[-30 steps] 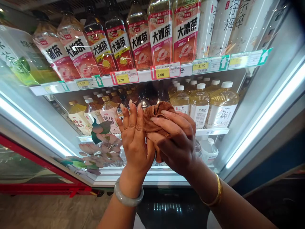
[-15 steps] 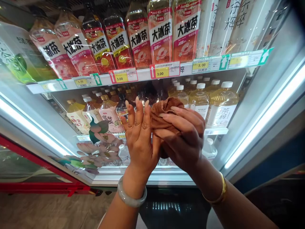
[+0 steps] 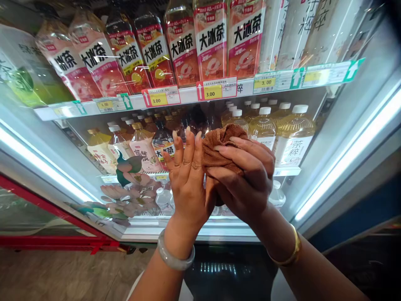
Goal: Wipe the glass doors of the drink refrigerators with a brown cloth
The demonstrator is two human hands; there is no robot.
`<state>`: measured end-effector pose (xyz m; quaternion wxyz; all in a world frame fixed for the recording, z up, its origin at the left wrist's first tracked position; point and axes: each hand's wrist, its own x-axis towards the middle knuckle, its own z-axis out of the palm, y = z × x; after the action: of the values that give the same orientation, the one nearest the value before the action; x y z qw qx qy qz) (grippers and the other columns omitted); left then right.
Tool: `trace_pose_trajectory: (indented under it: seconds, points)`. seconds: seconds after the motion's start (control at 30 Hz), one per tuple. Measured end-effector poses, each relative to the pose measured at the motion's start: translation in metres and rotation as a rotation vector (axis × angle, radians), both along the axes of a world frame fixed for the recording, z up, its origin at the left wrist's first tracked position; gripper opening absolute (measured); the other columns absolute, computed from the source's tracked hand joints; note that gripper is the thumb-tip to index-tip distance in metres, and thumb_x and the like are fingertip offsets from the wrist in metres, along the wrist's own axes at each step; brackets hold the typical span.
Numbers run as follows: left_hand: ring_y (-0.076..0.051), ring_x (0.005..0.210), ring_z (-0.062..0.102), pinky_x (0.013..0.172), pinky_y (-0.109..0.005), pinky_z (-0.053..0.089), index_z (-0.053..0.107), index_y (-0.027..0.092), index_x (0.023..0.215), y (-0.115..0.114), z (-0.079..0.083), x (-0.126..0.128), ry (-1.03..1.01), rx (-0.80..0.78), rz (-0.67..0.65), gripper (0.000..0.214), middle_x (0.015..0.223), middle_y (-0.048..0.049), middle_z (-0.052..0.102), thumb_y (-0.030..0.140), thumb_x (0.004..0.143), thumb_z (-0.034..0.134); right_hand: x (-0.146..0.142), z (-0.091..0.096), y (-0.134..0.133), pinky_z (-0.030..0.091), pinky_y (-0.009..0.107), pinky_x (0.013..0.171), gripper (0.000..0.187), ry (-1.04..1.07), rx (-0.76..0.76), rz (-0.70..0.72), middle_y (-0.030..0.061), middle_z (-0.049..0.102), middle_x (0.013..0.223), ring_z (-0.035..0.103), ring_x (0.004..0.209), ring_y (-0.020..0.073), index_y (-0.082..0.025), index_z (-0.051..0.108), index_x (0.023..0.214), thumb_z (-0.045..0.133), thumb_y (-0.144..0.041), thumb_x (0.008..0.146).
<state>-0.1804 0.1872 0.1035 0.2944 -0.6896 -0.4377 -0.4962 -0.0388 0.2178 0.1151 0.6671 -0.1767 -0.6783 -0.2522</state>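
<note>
A crumpled brown cloth (image 3: 219, 146) is bunched in my right hand (image 3: 247, 179), whose fingers curl over it from the right. My left hand (image 3: 188, 184) stands upright beside it with its fingers stretched up and its palm against the cloth. Both hands are raised in front of the glass door (image 3: 94, 167) of a drinks fridge. A pale bangle is on my left wrist and a gold one on my right.
Behind the glass, pink-labelled tea bottles (image 3: 213, 42) fill the upper shelf above price tags (image 3: 216, 90). Yellow tea bottles (image 3: 291, 133) with white caps stand on the lower shelf. Bright light strips (image 3: 351, 150) run down both door edges. A red cabinet edge (image 3: 46, 238) lies at lower left.
Both hands, with the cloth between them, have drifted a little to the right and slightly up against the fridge door.
</note>
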Motion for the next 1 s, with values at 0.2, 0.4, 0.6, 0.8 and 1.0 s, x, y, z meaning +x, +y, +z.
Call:
trace_pose_trajectory:
  seconds: [0.2,0.4,0.6,0.8,1.0]
  points:
    - [-0.028,0.165,0.015,0.136,-0.058,0.007,0.019,0.028,0.169,0.001,0.000,0.002,-0.001,0.026,0.031,0.076,0.174,-0.0069,0.028,0.017,0.101,0.053,0.042,0.022,0.007,0.049,0.050,0.117,0.015,0.148,-0.018,-0.057,0.0062,0.067,0.131,0.062,0.131,0.0286,-0.020,0.074,0.106,0.066,-0.022,0.094]
    - [-0.027,0.165,0.015,0.136,-0.058,0.006,0.017,0.028,0.169,-0.001,0.001,0.006,0.000,0.015,0.046,0.076,0.175,-0.0061,0.026,0.017,0.101,0.051,0.032,0.019,0.004,0.049,0.054,0.117,0.015,0.124,-0.020,-0.081,0.0049,0.066,0.129,0.061,0.132,0.0296,-0.022,0.072,0.105,0.067,-0.020,0.091]
    - [-0.027,0.165,0.014,0.136,-0.058,0.005,0.016,0.028,0.169,-0.002,0.003,0.007,0.009,0.009,0.025,0.075,0.175,-0.0055,0.025,0.019,0.102,0.049,0.025,0.015,0.003,0.050,0.051,0.116,0.009,-0.031,-0.013,-0.019,0.0004,0.069,0.128,0.062,0.132,0.0249,-0.026,0.071,0.101,0.068,-0.023,0.093]
    - [-0.027,0.165,0.014,0.136,-0.059,0.002,0.018,0.028,0.169,0.002,0.005,0.016,-0.006,0.033,0.022,0.079,0.175,-0.0053,0.027,0.015,0.100,0.053,0.043,0.025,0.003,0.047,0.056,0.117,0.015,0.176,-0.062,-0.088,0.0030,0.065,0.133,0.060,0.133,0.0292,-0.019,0.072,0.106,0.063,-0.019,0.094]
    - [-0.027,0.166,0.011,0.135,-0.061,-0.003,0.019,0.029,0.169,0.008,0.011,0.026,-0.047,0.034,0.025,0.070,0.176,-0.0029,0.025,0.019,0.104,0.044,0.025,0.013,0.003,0.053,0.051,0.113,0.007,-0.012,0.007,-0.065,0.0006,0.070,0.125,0.063,0.130,0.0259,-0.027,0.071,0.098,0.069,-0.023,0.093]
